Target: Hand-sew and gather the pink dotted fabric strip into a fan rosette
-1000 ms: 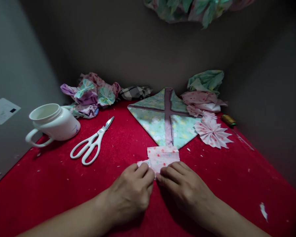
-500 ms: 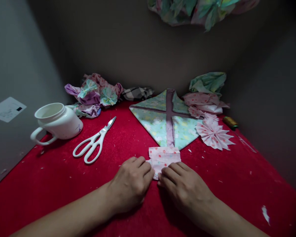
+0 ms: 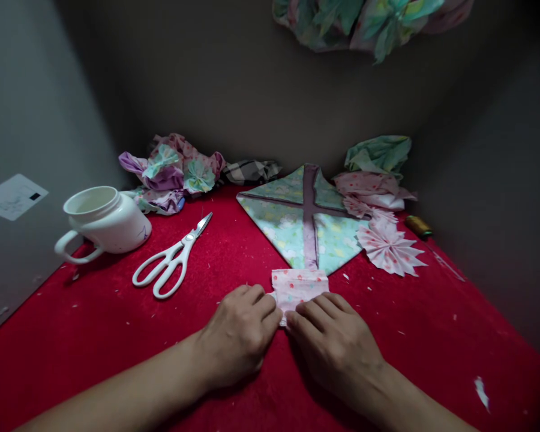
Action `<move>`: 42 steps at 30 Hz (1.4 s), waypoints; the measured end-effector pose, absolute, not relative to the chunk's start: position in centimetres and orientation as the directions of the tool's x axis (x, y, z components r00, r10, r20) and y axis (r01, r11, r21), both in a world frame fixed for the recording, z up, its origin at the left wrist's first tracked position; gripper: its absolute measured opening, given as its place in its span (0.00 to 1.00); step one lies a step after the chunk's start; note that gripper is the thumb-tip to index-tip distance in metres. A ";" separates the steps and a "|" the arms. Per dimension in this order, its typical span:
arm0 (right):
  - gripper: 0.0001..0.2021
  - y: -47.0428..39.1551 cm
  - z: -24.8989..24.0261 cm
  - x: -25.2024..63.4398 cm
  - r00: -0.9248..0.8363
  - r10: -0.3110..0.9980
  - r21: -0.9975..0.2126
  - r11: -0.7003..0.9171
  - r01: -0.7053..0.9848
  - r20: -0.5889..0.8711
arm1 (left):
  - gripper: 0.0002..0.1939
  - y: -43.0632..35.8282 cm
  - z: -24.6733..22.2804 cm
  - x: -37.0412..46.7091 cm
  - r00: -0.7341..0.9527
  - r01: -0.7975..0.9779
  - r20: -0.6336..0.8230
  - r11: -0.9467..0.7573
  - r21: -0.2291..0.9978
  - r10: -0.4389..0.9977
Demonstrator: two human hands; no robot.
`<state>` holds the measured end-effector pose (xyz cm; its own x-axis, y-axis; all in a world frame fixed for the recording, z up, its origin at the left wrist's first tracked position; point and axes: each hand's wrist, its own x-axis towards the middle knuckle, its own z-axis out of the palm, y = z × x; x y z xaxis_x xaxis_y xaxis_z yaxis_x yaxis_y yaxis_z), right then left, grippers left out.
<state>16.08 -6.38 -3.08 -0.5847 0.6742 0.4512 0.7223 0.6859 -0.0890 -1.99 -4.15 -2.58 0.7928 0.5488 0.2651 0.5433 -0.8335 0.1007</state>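
Observation:
A small piece of pink fabric (image 3: pixel 299 285) with red dots lies on the red cloth, its near edge folded over. My left hand (image 3: pixel 245 327) is closed on the left end of that edge, fingertips pressed together on the fold. My right hand (image 3: pixel 333 330) pinches the same edge from the right, its thumb close to the left fingertips. Both hands partly cover the fabric. Just beyond it lies a green floral fabric square (image 3: pixel 276 222) with purple strips crossing on it. A pleated pink fabric flower (image 3: pixel 390 247) rests to its right.
White-handled scissors (image 3: pixel 173 258) lie left of my hands, and a white mug (image 3: pixel 108 225) stands farther left. Crumpled fabrics (image 3: pixel 171 171) sit along the back wall. A spool of thread (image 3: pixel 418 226) lies at the right edge. Fabric flowers (image 3: pixel 369 21) hang above.
My right hand has shifted slightly left along the folded edge, its thumb nearer the left fingertips. The left hand stays in place, and the fabric looks almost unmoved.

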 end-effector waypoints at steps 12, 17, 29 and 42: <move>0.11 -5.8 -3.3 16.1 -0.577 0.637 -0.104 0.712 0.694 0.512 | 0.10 -4.2 -1.8 -2.3 0.741 0.534 0.283 -0.790 0.301 0.609; 0.09 -5.9 -3.3 16.2 -0.569 0.625 -0.110 0.719 0.687 0.534 | 0.13 -4.2 -1.7 -2.5 0.684 0.541 0.264 -0.716 0.441 0.680; 0.05 -5.6 -2.7 17.2 -0.453 0.566 -0.097 0.691 0.716 0.689 | 0.24 -4.0 -1.9 -3.7 0.305 0.502 0.459 -0.551 0.667 0.834; 0.05 -5.6 -2.6 17.6 -0.514 0.519 -0.014 0.713 0.701 0.683 | 0.18 -5.0 -0.7 -3.3 0.397 0.544 0.596 -0.702 0.459 0.698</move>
<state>17.58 -5.56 -2.64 -0.5140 0.5191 0.6829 0.7012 0.7128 -0.0140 -3.27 -4.96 -0.74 0.3974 0.6975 0.5963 0.5438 -0.7024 0.4593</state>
